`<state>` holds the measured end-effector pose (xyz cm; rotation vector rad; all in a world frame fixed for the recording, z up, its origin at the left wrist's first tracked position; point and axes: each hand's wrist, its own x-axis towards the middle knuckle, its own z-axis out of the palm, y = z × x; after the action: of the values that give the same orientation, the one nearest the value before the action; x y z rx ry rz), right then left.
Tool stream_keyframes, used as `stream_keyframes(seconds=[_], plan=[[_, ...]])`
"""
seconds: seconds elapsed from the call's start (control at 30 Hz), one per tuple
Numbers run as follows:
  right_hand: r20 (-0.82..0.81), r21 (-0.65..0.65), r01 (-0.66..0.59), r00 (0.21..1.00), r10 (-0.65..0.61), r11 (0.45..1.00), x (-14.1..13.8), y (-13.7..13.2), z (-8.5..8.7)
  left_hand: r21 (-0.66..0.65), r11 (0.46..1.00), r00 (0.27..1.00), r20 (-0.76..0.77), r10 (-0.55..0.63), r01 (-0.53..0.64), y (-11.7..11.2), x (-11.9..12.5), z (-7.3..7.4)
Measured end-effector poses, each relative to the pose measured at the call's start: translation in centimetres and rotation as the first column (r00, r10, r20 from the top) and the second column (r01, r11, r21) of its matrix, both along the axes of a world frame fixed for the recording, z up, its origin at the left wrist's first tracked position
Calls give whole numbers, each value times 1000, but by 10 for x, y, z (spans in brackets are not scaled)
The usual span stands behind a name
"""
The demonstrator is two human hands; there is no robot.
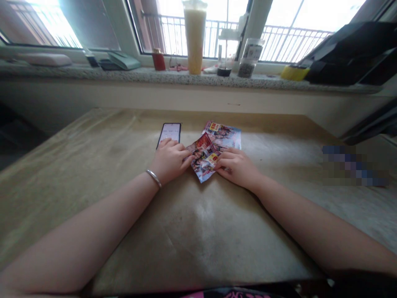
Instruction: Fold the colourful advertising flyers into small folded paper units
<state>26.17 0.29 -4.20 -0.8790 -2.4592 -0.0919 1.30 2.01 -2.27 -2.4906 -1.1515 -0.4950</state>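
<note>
A colourful printed paper sheet, partly folded, lies on the tan table in front of me. My left hand, with a silver bangle on the wrist, has its fingers curled and pressed on the fold's left edge. My right hand presses its fingertips on the fold's right edge. A phone with a lit screen lies flat just beyond my left hand.
A stone window sill runs behind the table. On it stand a tall cup of yellow drink, a small red jar, a clear jar and dark flat items at the right. A blurred patch sits at the table's right.
</note>
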Motion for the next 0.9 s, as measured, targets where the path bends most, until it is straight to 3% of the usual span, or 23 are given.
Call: stream_keyframes(seconds=[0.1,0.3,0.5,0.73,0.9], plan=[[13,-11,-24,1000,24,1000,0,2,0,-27,999,1000,-6,25,-25,-5,5,-2],[24,-32,-23,999,24,999,-1,2,0,-79,977,980,3,-199,199,-14,11,-1],[11,-61,17,1000,-16,998,-2,1,-1,-212,898,921,37,-387,386,-8,10,-4],[-157,-89,41,986,-54,995,-6,7,-11,-259,885,921,65,-384,387,-7,10,-5],[-216,-90,133,965,-150,987,-7,6,-12,-283,876,918,61,-391,392,-8,12,-4]])
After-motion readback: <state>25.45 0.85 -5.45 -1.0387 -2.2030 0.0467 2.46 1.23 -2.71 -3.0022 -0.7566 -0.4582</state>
